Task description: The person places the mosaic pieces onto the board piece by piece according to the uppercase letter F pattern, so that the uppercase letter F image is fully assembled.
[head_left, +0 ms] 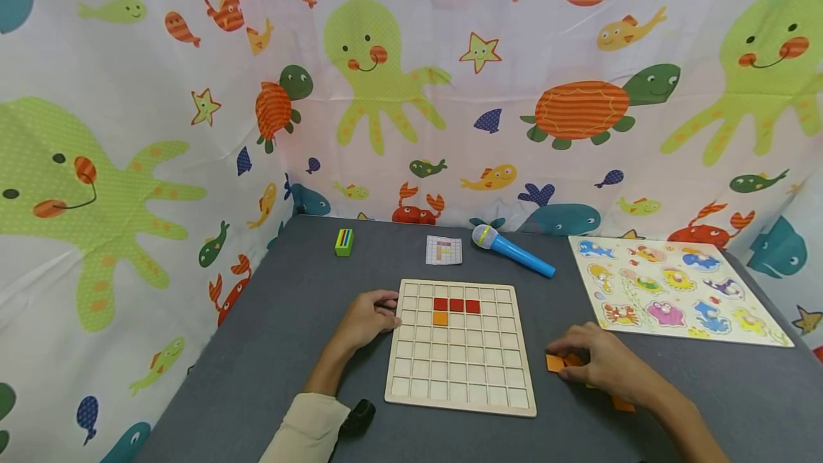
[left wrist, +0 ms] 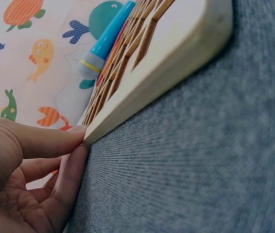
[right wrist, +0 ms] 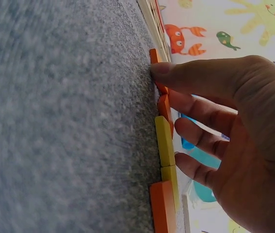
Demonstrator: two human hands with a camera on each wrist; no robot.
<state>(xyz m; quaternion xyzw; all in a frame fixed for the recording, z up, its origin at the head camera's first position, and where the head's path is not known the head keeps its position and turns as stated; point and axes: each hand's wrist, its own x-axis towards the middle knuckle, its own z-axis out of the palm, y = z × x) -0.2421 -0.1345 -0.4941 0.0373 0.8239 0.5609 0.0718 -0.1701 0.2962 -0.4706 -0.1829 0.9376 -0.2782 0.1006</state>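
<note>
A wooden grid board lies flat on the table. Three red tiles fill a row near its top, with one orange tile below the leftmost. At the board's left edge my left hand pinches the rim between thumb and finger. To the right of the board, my right hand has thumb and index finger about an orange square tile on the table. More orange tiles and yellow tiles lie under the palm, partly hidden in the head view.
Behind the board lie a patterned card, a blue toy microphone and a small green box with coloured stripes. A sea-animal puzzle board lies at the right. A printed curtain hangs along the back and left.
</note>
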